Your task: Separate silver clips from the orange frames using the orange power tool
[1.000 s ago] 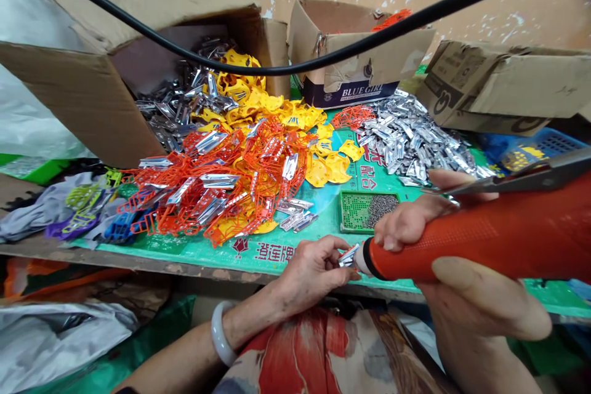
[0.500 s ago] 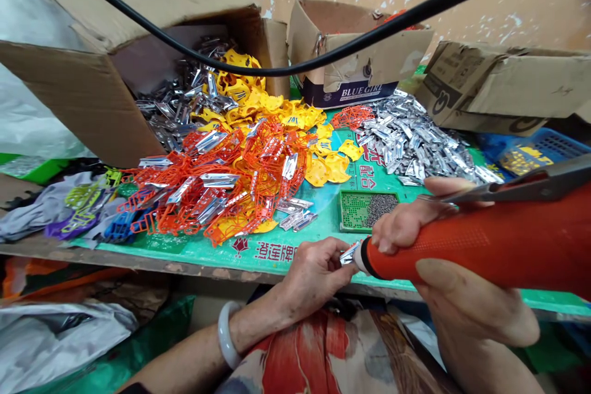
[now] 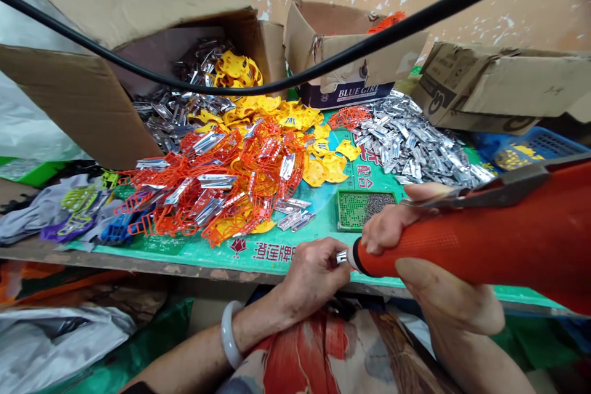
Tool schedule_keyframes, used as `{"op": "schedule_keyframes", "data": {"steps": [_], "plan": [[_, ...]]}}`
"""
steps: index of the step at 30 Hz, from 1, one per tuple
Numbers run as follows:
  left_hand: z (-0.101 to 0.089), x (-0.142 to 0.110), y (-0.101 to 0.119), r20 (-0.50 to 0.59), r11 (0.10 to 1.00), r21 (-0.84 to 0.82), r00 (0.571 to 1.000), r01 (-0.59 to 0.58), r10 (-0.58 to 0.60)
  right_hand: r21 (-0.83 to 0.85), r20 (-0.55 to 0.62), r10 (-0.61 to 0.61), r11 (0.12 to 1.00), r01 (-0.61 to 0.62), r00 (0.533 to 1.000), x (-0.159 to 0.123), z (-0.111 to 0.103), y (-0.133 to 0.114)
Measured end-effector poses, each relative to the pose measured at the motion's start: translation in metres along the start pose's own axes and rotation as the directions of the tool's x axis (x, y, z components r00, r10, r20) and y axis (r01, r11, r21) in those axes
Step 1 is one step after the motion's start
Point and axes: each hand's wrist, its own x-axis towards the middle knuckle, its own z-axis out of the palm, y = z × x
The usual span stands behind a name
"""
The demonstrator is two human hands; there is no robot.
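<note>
My right hand [image 3: 415,258] is wrapped around a fat orange powered screwdriver [image 3: 480,240], held level with its nose pointing left. Its tip meets a small silver metal piece [image 3: 341,256] that my left hand [image 3: 314,274] pinches at the table's near edge. A pale bangle [image 3: 228,335] sits on my left wrist. Just beyond the hands lies a small green tray of tiny screws [image 3: 364,208] on the green mat [image 3: 277,246].
A heap of orange and yellow plastic parts with silver blades [image 3: 240,172] covers the middle of the mat. Loose silver pieces [image 3: 410,141] pile at right. Cardboard boxes [image 3: 92,68] line the back, and a black cable [image 3: 323,68] hangs across above.
The screwdriver's nose and my right hand have slid slightly left, pressing closer into my left hand's fingers. The metal piece shows less than before.
</note>
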Motion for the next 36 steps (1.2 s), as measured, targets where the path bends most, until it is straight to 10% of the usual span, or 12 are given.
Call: {"op": "schedule_keyframes", "data": {"steps": [7,17,24,29,34,36], "plan": [[-0.001,0.0,0.002,-0.058,0.999,-0.031,0.998,0.013,-0.015,-0.031,0.037,-0.069,0.997,0.07,0.997,0.002,0.0,-0.003],[-0.009,0.003,0.0,0.049,0.99,-0.118,0.996,0.079,-0.073,0.186,-0.208,-0.128,0.968,0.168,0.97,0.02,-0.024,-0.014],[-0.018,0.005,0.008,0.141,0.755,-0.572,0.945,0.321,-0.295,0.147,-0.326,-0.091,0.978,0.145,0.941,0.02,-0.043,-0.003],[-0.038,0.011,0.009,0.164,0.73,-0.602,0.945,0.323,-0.283,0.1,-0.383,-0.105,0.983,0.154,0.918,0.025,-0.054,0.004],[-0.086,0.017,0.015,-0.163,0.955,-0.293,0.981,0.05,-0.101,0.063,-0.43,-0.106,0.987,0.147,0.897,0.032,-0.058,0.0],[-0.115,0.025,0.014,-0.439,0.985,0.081,0.882,-0.152,0.172,0.042,-0.443,-0.116,0.988,0.15,0.889,0.036,-0.063,0.001]]}}
